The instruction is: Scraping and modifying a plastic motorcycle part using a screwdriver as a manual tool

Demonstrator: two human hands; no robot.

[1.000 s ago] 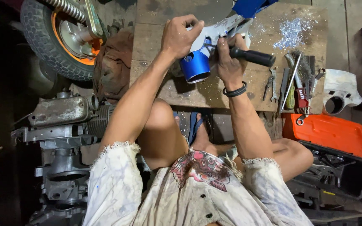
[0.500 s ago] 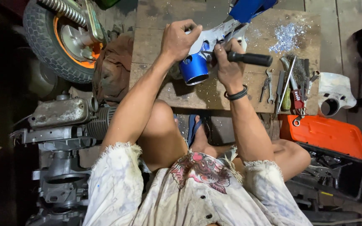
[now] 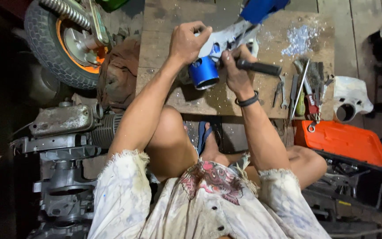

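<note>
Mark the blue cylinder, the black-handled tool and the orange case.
blue cylinder point(image 3: 203, 73), head view, on its blue side wall.
black-handled tool point(image 3: 261, 67), head view, on the black handle.
orange case point(image 3: 341, 140), head view, middle of the orange lid.

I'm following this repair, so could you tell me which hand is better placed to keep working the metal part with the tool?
The right hand, probably: it already grips the black-handled tool against the grey metal part. The left hand is busy steadying that part above the blue cylinder.
</note>
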